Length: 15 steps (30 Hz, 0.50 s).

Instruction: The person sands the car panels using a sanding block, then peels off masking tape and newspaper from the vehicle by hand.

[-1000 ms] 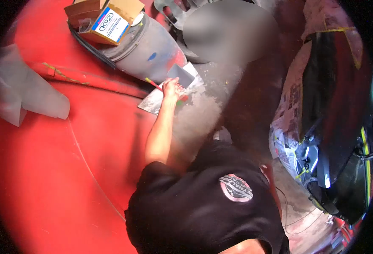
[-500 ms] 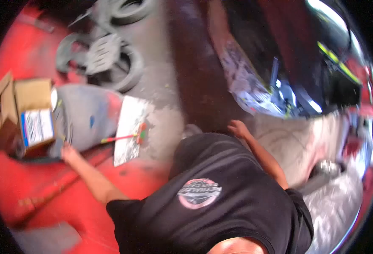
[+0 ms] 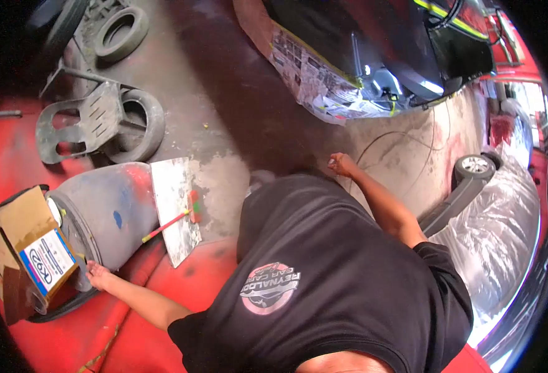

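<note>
My left hand (image 3: 102,278) reaches out to the top of a grey drum (image 3: 117,208), its fingers curled at the edge of a translucent plastic cup (image 3: 82,277). Right beside the cup stands an opened cardboard box (image 3: 30,217) with a white and blue label, its flaps up. My right hand (image 3: 341,165) hangs in front of my body with the fingers curled in. A small pale spot shows at those fingertips, too small to name.
A white panel (image 3: 173,208) leans against the drum, with a red-and-yellow stick (image 3: 165,227) by it. Tyres (image 3: 122,32) and a grey metal frame (image 3: 100,118) lie ahead. A car masked with newspaper (image 3: 299,65) stands front right; plastic sheeting (image 3: 492,233) covers something at right.
The view has turned and sharpened, so drum, box and tyres sit further left and the masked car higher. My left hand stays by the cup and box; my right hand stays curled.
</note>
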Tool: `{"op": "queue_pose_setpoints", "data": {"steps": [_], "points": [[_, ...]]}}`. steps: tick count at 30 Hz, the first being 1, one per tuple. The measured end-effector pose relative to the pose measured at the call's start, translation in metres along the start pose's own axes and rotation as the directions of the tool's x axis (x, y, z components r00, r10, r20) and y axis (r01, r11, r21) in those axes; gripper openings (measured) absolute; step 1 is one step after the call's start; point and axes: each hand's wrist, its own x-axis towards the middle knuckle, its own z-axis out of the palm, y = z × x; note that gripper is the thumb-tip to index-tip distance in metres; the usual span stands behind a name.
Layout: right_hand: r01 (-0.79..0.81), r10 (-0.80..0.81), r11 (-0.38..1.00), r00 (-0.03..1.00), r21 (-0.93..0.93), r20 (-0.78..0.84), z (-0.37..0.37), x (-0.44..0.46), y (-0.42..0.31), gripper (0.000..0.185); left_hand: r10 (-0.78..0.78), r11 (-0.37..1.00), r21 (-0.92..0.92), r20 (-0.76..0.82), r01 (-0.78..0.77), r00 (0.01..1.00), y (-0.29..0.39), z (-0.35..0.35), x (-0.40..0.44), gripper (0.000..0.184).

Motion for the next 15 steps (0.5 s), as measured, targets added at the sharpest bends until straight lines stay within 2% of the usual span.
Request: {"op": "queue_pose_setpoints", "data": {"steps": [2,4,7,10,14,15], "points": [[-0.039,0.039,0.999,0.999,0.016,0.010,0.016,-0.004,0.031,0.021,0.019,1.000,-0.014,-0.046,-0.019,0.999,-0.001,0.007,-0.022,0.034],[-0.049,0.051,0.997,0.998,0.052,-0.028,0.017,-0.011,0.031,0.020,0.047,0.999,0.019,-0.071,-0.046,0.996,-0.006,0.008,-0.030,0.039],[-0.058,0.062,0.993,0.997,0.102,-0.040,0.012,-0.017,0.012,0.021,0.037,0.996,0.080,0.026,-0.039,0.999,-0.010,-0.002,-0.023,0.044],[-0.031,0.037,0.984,0.999,0.173,-0.030,0.002,-0.016,-0.017,0.023,0.010,0.999,0.038,-0.003,-0.010,1.000,-0.006,0.015,-0.030,0.048],[-0.020,0.007,0.936,0.999,0.351,0.039,-0.009,-0.014,-0.039,0.024,-0.080,0.996,0.052,0.098,0.075,0.992,-0.007,0.035,-0.044,0.062],[-0.001,-0.009,0.938,1.000,0.348,0.026,-0.009,-0.014,-0.037,0.024,-0.144,0.987,0.089,0.139,0.132,0.980,-0.007,0.037,-0.052,0.072]]}}
